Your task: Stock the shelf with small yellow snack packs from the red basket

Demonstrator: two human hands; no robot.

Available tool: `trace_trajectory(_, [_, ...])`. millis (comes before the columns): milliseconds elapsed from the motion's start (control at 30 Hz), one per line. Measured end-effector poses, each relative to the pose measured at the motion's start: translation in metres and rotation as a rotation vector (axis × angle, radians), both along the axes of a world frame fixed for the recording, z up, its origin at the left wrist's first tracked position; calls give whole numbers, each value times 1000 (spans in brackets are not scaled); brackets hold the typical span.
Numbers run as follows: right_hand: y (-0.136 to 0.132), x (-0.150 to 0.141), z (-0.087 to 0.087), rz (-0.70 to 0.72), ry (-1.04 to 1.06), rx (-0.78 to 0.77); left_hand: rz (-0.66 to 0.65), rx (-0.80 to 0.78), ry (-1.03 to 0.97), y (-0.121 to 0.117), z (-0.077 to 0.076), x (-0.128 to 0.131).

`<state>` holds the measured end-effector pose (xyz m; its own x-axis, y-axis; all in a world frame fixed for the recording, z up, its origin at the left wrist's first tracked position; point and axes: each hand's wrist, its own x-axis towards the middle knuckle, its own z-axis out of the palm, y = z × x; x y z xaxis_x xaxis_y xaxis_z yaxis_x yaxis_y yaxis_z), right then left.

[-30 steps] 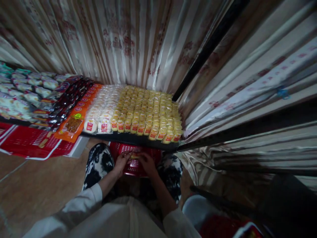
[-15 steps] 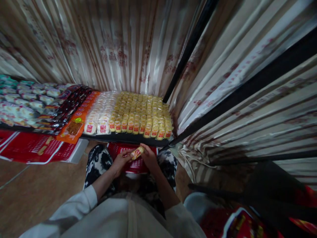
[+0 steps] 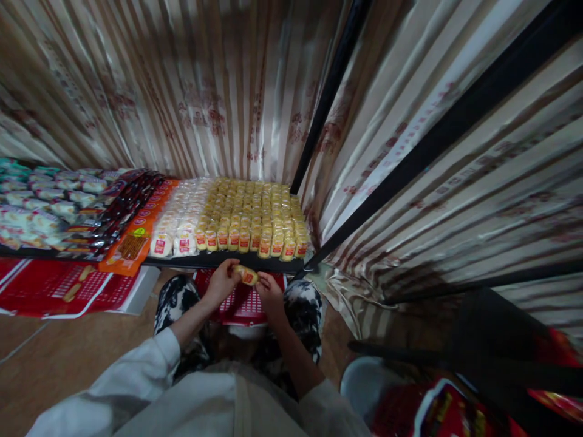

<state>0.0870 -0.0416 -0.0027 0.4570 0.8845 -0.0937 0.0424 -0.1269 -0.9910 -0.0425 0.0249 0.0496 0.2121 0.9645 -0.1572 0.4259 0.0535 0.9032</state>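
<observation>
Between my two hands is a small wrapped snack cake (image 3: 246, 275), yellow with a red label, held above my lap. The fingers of my left hand (image 3: 223, 281) pinch its left end. My right hand (image 3: 270, 293) grips the other end by its fingertips. Below them, between my knees, lies a red basket (image 3: 243, 305) with a grid of holes. Just beyond my hands, rows of similar yellow packed cakes (image 3: 255, 218) stand stacked on a low black shelf (image 3: 218, 261).
Left of the yellow cakes are white packets (image 3: 175, 218), an orange bag (image 3: 132, 246), dark packets (image 3: 109, 212) and pale packs (image 3: 36, 212). A red printed bag (image 3: 50, 288) lies on the floor. Black poles (image 3: 328, 91) and a striped curtain (image 3: 218, 73) stand behind; a pale bucket (image 3: 364, 382) is at right.
The snack cake has turned from slanting up to the right to slanting down to the right. My left hand has risen and my right hand has lowered slightly. The view has shifted a little.
</observation>
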Motion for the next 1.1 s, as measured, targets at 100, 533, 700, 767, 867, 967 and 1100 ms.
trace_trajectory(100, [5,5,11,12,-228,66,-117,276,223,23,16,2])
trace_trajectory(533, [45,34,1,48,-646,185,-443,641,508,67,29,38])
trace_trajectory(700, [43,35,-4,29,-679,184,-458,731,466,72,19,46])
trace_trajectory(767, [42,34,-5,15,-679,195,-458,777,441,71,14,47])
trace_trajectory(867, [42,33,-7,-8,-676,200,-399,820,394,67,3,48])
trace_trajectory(967, [42,32,-7,-21,-674,204,-272,807,353,58,-9,47])
trace_trajectory(1100, [42,31,-6,-29,-680,219,-158,777,300,47,-22,47])
